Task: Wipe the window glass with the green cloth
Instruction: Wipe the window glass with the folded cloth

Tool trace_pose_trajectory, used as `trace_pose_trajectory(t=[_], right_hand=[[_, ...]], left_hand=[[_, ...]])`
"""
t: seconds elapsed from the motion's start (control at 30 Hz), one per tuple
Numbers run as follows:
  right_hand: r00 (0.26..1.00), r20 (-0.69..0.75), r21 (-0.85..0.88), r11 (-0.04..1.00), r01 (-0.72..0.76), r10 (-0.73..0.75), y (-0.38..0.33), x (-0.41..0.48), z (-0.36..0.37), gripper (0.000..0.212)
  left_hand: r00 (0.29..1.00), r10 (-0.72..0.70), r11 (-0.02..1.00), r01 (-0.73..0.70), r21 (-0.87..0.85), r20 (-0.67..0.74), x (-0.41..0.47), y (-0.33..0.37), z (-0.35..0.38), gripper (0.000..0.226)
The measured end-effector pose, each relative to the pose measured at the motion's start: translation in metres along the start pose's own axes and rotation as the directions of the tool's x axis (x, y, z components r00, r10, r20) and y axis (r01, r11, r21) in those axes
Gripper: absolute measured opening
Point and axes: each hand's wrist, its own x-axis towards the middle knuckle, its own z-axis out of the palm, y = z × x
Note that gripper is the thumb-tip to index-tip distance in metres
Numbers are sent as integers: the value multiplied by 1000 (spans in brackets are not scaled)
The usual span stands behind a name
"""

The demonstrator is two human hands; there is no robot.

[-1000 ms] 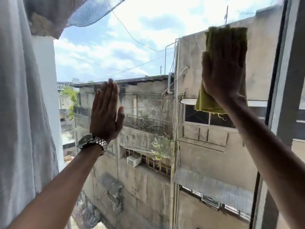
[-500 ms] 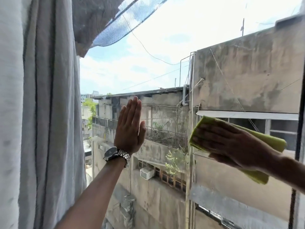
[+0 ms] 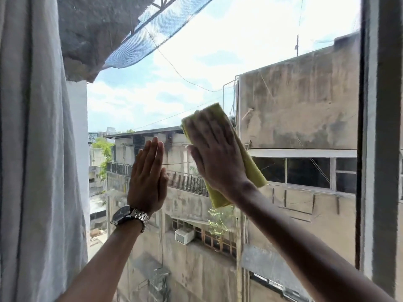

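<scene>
Green cloth is pressed flat against the window glass under the right hand, palm spread rather than clenched, near the pane's middle; the left hand is laid open and empty on the glass, just left, presumably for bracing; no containers are visible.

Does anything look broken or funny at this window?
Nothing on the window glass looks cracked. The green cloth lies flat under the right hand, and the left hand lies flat, fingers together, beside it. Outside, at the top left, the ragged concrete overhang looks crumbled.
</scene>
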Motion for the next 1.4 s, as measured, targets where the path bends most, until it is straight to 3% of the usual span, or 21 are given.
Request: trace_pose_trajectory(t=[0.1, 0.2, 0.27, 0.33, 0.43, 0.57, 0.63, 0.7, 0.77, 0.83, 0.9, 0.93, 1.0, 1.07, 1.17, 1.2, 1.23, 1.27, 1.33, 1.4], right_hand=[[937, 156, -13, 948, 318, -313, -6, -71, 4, 59], [793, 298, 3, 831, 556, -531, 38, -121, -11, 59], [725, 338, 1, 770, 638, -600, 77, -128, -23, 58], [732, 338, -22, 773, 635, -592, 113, -113, -33, 57], [838, 259, -98, 850, 518, -480, 154, -64, -43, 57], [994, -7, -100, 989, 110, -111, 149, 6, -45, 54], [967, -144, -6, 977, -212, 209, 113, 30, -37, 53], [854, -209, 121, 879, -461, 477, 68, 50, -26, 55], [833, -195, 164, 855, -493, 518, 30, 59, -15, 58], [924, -152, 113, 935, -336, 351, 7, 46, -4, 59], [997, -53, 45, 998, -45, 48, -6, 7, 6, 58], [992, 28, 26, 992, 121, -122, -9, -19, 9, 59], [890, 174, 41, 906, 421, -421, -1, -71, 9, 61], [736, 266, 64, 773, 631, -623, 24, -96, 1, 62], [473, 359, 88, 534, 841, -804, 78, -75, -11, 60], [429, 378, 86, 493, 866, -820, 94, -58, -14, 59], [440, 383, 55, 495, 867, -812, 108, -38, -18, 58], [504, 359, -8, 537, 844, -786, 120, -18, -23, 57], [717, 235, -129, 710, 693, -657, 141, 18, -32, 56], [946, 20, -117, 939, 325, -325, 144, 37, -36, 57]], left_hand=[[1000, 1, 1000, -1, 13, -1, 0, 1, -2, 59], [1000, -3, 1000, 3, 7, -2, 2, 3, -4, 59], [1000, -13, 1000, 13, 4, 7, 1, 5, -5, 59], [1000, -13, 1000, 13, 8, 17, 2, 7, -7, 59], [999, -23, 1000, 23, -1, 24, 4, 7, -7, 59], [1000, -19, 1000, 20, -11, 12, 3, 4, -3, 59], [1000, -17, 1000, 17, -17, 10, 2, 1, -1, 59], [1000, -12, 1000, 12, -24, 8, 2, 0, 1, 59], [1000, -19, 1000, 19, -24, 5, 1, -1, 1, 60], [1000, -21, 1000, 21, -18, -2, 1, 0, 1, 60], [1000, -13, 1000, 13, -5, -2, 1, 0, 0, 60], [1000, -11, 1000, 11, 5, 0, 0, 1, -1, 60], [1000, -13, 1000, 13, 22, 10, 0, 1, -1, 61], [1000, -16, 1000, 16, 16, 14, 0, 1, -1, 61], [1000, -29, 1000, 28, 7, 12, 1, 2, -3, 59], [999, -30, 999, 30, 10, 13, 1, 2, -3, 59], [999, -31, 999, 31, 12, 13, 1, 3, -2, 59], [999, -31, 999, 31, 11, 11, 1, 3, -2, 59], [1000, -24, 1000, 24, 5, -7, 0, 2, 1, 59], [1000, -7, 1000, 7, -5, -28, -1, -3, 5, 59]])
